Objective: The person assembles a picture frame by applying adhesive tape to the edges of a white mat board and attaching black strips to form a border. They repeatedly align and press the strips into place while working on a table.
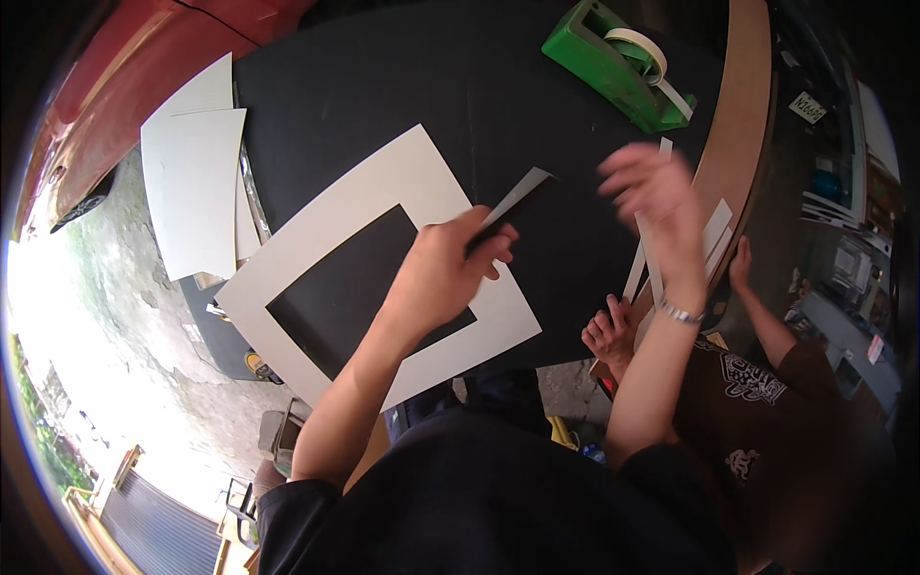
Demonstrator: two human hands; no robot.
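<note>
My left hand [436,273] is closed around a narrow light-grey strip [520,195], pale on one side and dark along the other, its free end pointing up and to the right. Beneath that hand and forearm lies a white rectangular frame [422,172] with a large cut-out, flat on the black tabletop [355,77]. My right hand [659,192], blurred by motion, hovers at the right with its fingers apart, and nothing shows in it. White strips [635,273] lie on the table below and beside the right hand.
A green tape dispenser [604,72] with a pale roll stands at the far right. White sheets [196,187] are stacked at the left edge. At the right, a co-worker in a brown shirt [738,402] rests one hand [610,331] by the strips. A brown board [733,125] borders the table.
</note>
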